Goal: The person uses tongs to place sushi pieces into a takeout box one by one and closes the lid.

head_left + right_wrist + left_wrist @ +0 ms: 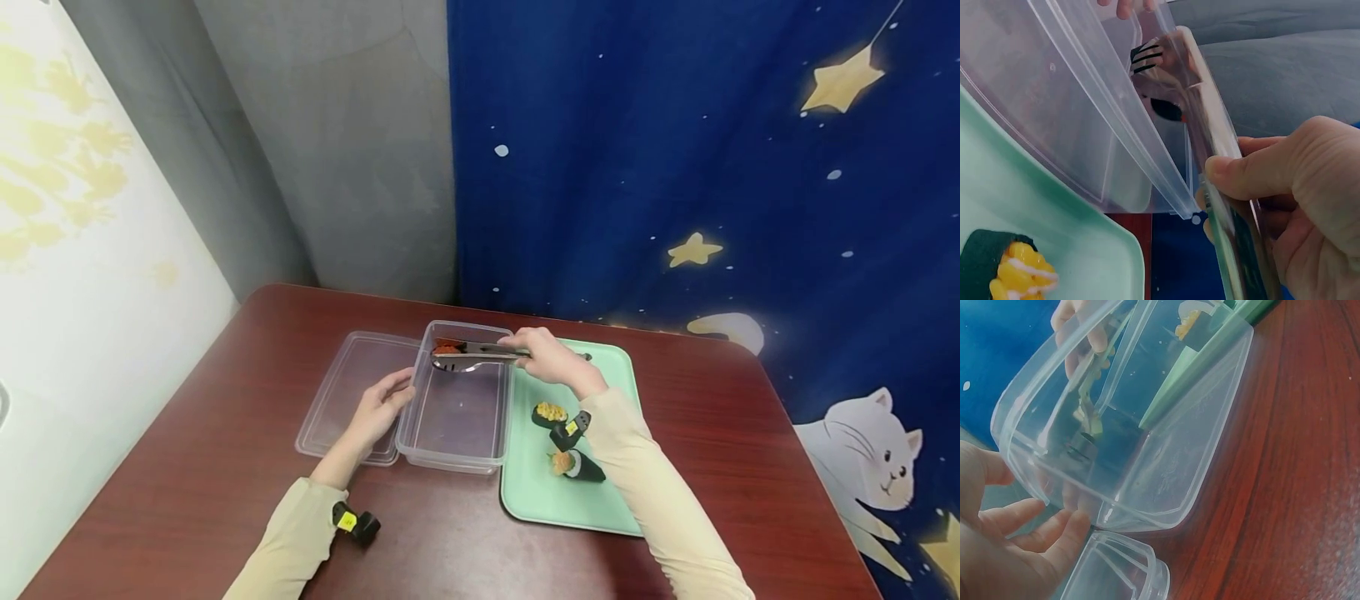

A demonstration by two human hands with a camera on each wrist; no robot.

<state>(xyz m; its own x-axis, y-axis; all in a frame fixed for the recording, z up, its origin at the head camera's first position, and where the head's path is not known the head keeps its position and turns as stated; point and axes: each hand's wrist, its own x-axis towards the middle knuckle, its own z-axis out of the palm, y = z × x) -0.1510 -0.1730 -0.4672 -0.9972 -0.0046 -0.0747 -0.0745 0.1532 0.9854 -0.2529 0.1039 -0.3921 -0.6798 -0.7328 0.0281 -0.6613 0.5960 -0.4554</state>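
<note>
My right hand (551, 358) grips metal tongs (489, 358) reaching over the far part of a clear plastic container (457, 458). At the tongs' tips is a red-topped piece of sushi (447, 347), inside the container near its far left corner; in the right wrist view only its dark side (1166, 110) with a bit of red shows. I cannot tell whether it touches the container's floor. My left hand (381, 410) rests against the container's left wall, with fingers extended along the outside in the left wrist view.
A clear lid (337, 404) lies left of the container, partly beneath my left hand. To the right, a green tray (540, 504) carries a corn-topped sushi (551, 413) and a cone-shaped hand roll (585, 467). Curtains (570, 167) hang behind the dark red table (420, 533).
</note>
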